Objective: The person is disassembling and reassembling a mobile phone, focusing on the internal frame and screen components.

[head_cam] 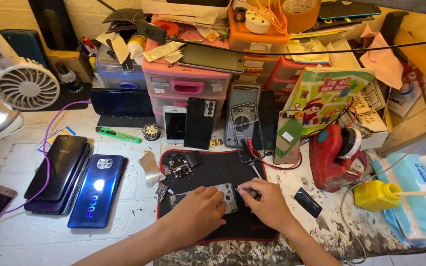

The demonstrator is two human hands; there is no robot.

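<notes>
I am working on an opened phone (227, 196) that is lying on the black mat (213, 172) in front of me, with its back off and its insides showing. My left hand (197, 213) is resting over its lower end, fingers curled down and pressing it flat so it is not sliding. My right hand (267, 202) is pinching together at the phone's right edge; I think there is a small part or a tool between the fingertips, but it is too small to tell. Loose parts (177, 167) are lying at the top of the mat, and a blue phone (97, 189) is sitting well to the left. I judge this to be the fine dismantling step; the next move is calling for a steady hold and a gentle pull.
</notes>
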